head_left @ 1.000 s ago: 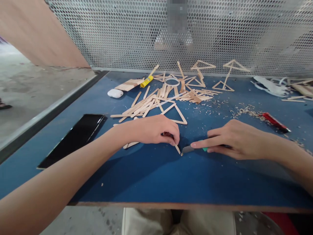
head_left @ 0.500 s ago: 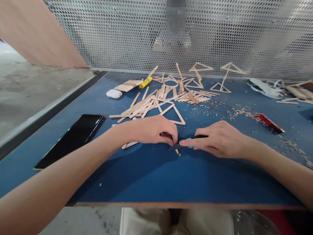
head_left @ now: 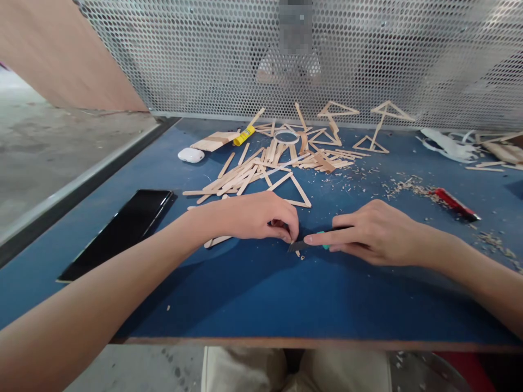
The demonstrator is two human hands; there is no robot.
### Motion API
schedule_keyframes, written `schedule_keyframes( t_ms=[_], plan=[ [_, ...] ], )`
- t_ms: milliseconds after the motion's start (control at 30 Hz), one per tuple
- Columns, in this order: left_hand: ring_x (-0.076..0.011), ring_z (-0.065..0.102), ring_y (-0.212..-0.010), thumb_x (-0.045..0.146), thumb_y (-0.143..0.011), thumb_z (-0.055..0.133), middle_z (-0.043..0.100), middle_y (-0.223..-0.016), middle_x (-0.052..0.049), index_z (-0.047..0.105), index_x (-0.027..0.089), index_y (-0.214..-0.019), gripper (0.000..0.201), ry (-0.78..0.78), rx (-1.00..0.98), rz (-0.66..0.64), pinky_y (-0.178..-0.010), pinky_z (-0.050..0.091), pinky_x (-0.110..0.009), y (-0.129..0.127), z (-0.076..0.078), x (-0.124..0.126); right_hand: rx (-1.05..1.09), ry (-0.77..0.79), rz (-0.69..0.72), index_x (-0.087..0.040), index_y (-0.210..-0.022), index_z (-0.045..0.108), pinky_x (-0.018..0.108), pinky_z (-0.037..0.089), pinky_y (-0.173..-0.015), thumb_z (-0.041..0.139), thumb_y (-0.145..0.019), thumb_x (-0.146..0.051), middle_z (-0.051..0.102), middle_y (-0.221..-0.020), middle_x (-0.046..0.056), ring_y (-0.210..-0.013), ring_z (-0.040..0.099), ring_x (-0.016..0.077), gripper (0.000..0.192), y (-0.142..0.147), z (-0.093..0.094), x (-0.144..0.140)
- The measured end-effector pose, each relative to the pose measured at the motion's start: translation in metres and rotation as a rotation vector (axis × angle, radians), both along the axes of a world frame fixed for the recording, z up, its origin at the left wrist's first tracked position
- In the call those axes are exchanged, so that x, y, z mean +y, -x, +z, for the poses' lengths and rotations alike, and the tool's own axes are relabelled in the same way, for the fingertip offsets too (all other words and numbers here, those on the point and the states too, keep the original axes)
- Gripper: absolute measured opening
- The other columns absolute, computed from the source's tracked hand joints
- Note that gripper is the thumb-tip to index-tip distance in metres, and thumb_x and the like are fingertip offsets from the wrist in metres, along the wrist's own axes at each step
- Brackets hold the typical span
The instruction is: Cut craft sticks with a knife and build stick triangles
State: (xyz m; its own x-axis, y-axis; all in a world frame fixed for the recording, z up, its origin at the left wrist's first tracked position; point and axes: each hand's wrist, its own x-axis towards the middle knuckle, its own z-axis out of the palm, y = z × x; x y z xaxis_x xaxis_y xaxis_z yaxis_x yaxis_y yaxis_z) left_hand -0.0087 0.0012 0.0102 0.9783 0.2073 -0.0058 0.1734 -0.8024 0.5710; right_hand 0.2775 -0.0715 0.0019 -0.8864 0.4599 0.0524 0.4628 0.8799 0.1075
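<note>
My left hand (head_left: 272, 216) is closed in a pinch on a small wooden craft stick (head_left: 298, 253), mostly hidden by the fingers, with only a short end showing. My right hand (head_left: 378, 233) is wrapped round a utility knife with a dark blade (head_left: 299, 246) and a bit of green at its handle. The index finger lies stretched along the blade, whose tip is at the stick by my left fingertips. A small shaving (head_left: 302, 258) lies just below. Behind my left hand is a triangle of glued sticks (head_left: 301, 190).
Loose craft sticks (head_left: 241, 177) are heaped mid-table, near a tape roll (head_left: 286, 136), a yellow glue stick (head_left: 244, 135) and a white case (head_left: 190, 155). A phone (head_left: 118, 234) lies left. Stick frames (head_left: 378, 130) stand behind. Wood chips surround a red cutter (head_left: 454, 204) at right.
My right hand and the knife have shifted slightly to the right, drawing the blade back a little along the stick. My left hand keeps nearly the same place and pinch.
</note>
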Motion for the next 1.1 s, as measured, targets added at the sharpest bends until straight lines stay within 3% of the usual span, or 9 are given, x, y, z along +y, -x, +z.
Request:
schedule_keyframes(
  t_ms=[400,733,867,1100],
  plan=[
    [-0.0121,0.067,-0.087,0.017,-0.094,0.065,0.075,-0.098,0.0,0.076,0.023,-0.095,0.012,0.007,-0.004,0.0,-0.08,0.048,-0.022,-0.001,-0.001,0.0,-0.039,0.041,-0.032,-0.048,-0.156,0.031,0.028,0.019,-0.051,0.042,-0.107,-0.033,0.065,-0.085,-0.005,-0.055,0.048,0.008,0.053,-0.007,0.0,-0.005],
    [-0.0125,0.068,-0.087,0.017,-0.095,0.064,0.075,-0.099,-0.001,0.075,0.023,-0.095,0.012,0.009,-0.009,-0.006,-0.079,0.049,-0.022,0.0,-0.001,0.001,0.038,0.152,-0.076,-0.045,-0.153,0.04,0.024,0.028,-0.056,0.047,-0.106,-0.031,0.066,-0.085,-0.004,-0.059,0.052,0.0063,0.05,-0.029,0.006,-0.002],
    [-0.0112,0.067,-0.084,0.012,-0.093,0.064,0.074,-0.096,0.0,0.075,0.022,-0.093,0.015,0.009,0.006,0.003,-0.078,0.048,-0.021,0.0,-0.001,0.001,0.122,0.06,-0.062,-0.046,-0.153,0.04,0.025,0.027,-0.057,0.047,-0.106,-0.03,0.068,-0.094,-0.003,-0.063,0.052,0.0073,0.05,-0.016,-0.003,-0.003],
    [-0.0126,0.067,-0.082,0.011,-0.091,0.064,0.074,-0.093,0.0,0.075,0.023,-0.091,0.016,0.013,0.004,0.021,-0.077,0.048,-0.022,0.0,0.0,0.0,0.061,-0.077,-0.06,-0.047,-0.153,0.039,0.027,0.021,-0.055,0.044,-0.104,-0.021,0.066,-0.088,-0.003,-0.06,0.046,0.0092,0.056,0.006,-0.01,-0.008]
  ],
)
